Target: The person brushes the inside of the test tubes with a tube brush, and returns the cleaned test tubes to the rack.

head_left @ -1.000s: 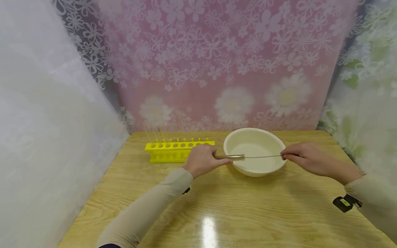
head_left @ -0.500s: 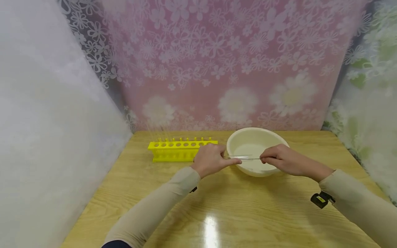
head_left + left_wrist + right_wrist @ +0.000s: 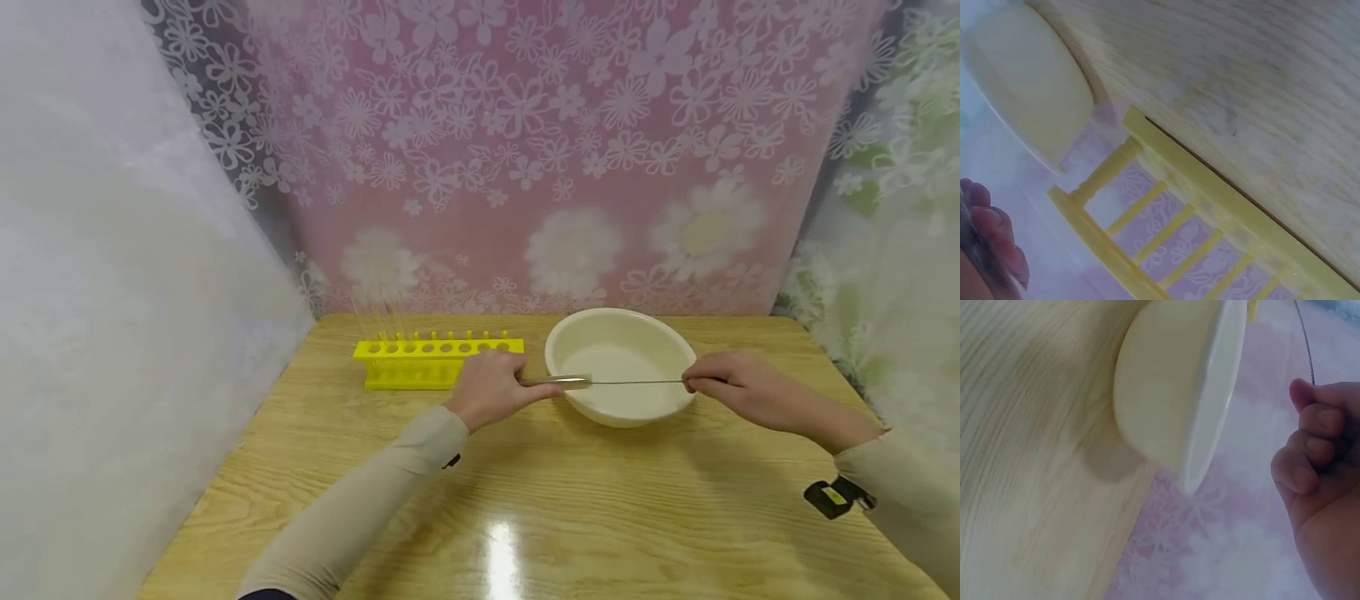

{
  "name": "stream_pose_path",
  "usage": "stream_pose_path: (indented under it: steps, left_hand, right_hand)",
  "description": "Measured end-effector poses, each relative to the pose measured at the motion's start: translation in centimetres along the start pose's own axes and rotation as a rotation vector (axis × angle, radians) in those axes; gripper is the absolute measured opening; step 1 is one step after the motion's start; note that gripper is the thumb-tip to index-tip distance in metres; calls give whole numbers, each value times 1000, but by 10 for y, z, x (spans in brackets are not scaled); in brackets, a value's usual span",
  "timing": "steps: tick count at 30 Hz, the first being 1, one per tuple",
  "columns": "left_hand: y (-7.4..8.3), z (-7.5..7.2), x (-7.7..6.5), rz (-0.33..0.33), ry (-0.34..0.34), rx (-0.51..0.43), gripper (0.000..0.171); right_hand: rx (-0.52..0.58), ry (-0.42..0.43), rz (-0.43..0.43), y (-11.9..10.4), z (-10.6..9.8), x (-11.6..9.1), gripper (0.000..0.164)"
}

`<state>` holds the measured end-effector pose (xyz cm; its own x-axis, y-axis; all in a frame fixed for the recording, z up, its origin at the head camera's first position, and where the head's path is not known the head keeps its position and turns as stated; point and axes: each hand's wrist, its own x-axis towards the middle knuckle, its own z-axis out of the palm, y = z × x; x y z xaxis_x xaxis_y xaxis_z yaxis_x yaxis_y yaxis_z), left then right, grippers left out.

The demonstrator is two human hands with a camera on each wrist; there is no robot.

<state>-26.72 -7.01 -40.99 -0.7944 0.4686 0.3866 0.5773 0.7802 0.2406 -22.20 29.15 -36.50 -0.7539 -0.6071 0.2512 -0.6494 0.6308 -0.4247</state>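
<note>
My left hand (image 3: pixel 491 389) grips a clear glass test tube (image 3: pixel 557 382), held level with its mouth to the right, over the near left rim of a cream plastic basin (image 3: pixel 622 417). A thin twisted-wire brush handle (image 3: pixel 637 382) runs out of the mouth; brownish bristles show through the glass there. My right hand (image 3: pixel 761 398) pinches the wire's far end between thumb and forefinger, beside the basin's right rim. In the right wrist view the other fingers of that hand (image 3: pixel 1316 450) are curled in below the wire (image 3: pixel 1307 344).
Behind and left of my left hand stands a yellow test tube rack (image 3: pixel 420 350). Several clear test tubes (image 3: pixel 381 321) stand upright in its left end. Floral cloth (image 3: pixel 555 167) walls the wooden table (image 3: pixel 600 517) at the back and sides.
Half a second ago my right hand was close to the tube's mouth with the wire mostly inside. It has pulled back right, drawing out a long stretch of wire, as a second ago.
</note>
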Motion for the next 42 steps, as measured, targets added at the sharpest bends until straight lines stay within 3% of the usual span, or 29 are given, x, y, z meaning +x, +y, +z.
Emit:
stream_pose_path:
  steps: [8,18,23,31,36,42]
  left_hand:
    - [-16,1,-6,-3,3,6,67]
    - [-14,0,-8,-10,-30,18,67]
    - [-5,-1,-7,-1,-21,28,64]
    - [19,3,6,62,-9,14,61]
    - [16,6,7,43,-4,15,61]
    - [13,5,4,68,-8,-14,58]
  right_hand:
    - [-77,78,-26,20,-15,-16,21]
    - [-76,74,24,17,-10,-12,19]
    - [-56,54,19,2,-2,-2,18]
    - [110,-41,-16,-29,27,35,19]
    - [117,-49,-42,-31,32,39,19]
    - [90,-45,-90,-24,28,37,20]
